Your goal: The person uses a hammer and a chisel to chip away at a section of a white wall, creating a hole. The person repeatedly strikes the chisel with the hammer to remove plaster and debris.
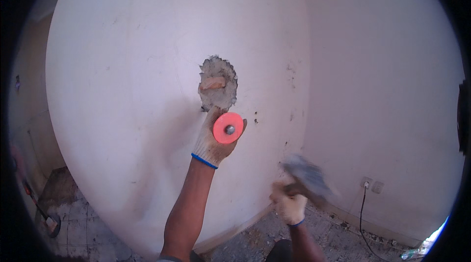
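Note:
A ragged hole is broken into the white plaster wall, with grey mortar and a piece of orange brick showing inside. Just below it my left hand, in a white knit glove with a blue cuff, is closed round a chisel with a round red hand guard. The chisel's metal head faces me; its tip is hidden behind the guard and hand. Lower right, my gloved right hand grips a hammer, its head smeared by motion and held away from the chisel.
A second wall meets this one at a corner on the right. Low on it, a black cord is plugged into a socket. Rubble and dust cover the floor. At the far left, a long-handled tool stands on tiles.

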A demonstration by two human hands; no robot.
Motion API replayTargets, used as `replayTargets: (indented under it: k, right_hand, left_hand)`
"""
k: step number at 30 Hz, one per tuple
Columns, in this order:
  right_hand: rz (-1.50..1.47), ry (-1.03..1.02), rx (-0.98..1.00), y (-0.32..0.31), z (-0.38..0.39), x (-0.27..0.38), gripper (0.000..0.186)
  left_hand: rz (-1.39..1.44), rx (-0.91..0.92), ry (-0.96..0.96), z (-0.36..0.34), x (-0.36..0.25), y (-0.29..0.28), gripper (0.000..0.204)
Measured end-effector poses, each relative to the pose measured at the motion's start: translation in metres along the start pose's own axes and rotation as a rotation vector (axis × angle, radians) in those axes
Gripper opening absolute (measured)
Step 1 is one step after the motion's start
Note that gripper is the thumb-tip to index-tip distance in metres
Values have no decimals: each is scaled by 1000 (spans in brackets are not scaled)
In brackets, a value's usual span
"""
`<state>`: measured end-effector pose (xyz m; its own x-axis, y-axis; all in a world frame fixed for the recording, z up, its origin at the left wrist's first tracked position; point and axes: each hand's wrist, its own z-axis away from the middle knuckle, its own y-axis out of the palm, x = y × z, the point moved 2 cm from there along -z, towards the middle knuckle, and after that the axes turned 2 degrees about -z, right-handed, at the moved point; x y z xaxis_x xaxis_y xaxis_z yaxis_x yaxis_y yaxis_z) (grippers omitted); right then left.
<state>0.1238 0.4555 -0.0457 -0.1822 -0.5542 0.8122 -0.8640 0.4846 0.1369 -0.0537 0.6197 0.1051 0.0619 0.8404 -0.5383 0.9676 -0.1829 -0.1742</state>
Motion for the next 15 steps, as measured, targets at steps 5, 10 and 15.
replayTargets:
  k: [5, 10, 15]
  right_hand:
    - [-644, -1061, 2, -21, -18, 107, 8]
    - [-203, -754, -59, 38, -29, 80, 12]
    - [200, 11, 238, 47, -17, -25, 27]
  left_hand:
    - [-453, -51, 106, 6, -10, -5, 41]
    - [275, -29, -61, 0, -5, -6, 31]
    - [1238, -104, -454, -2, 4, 2, 30]
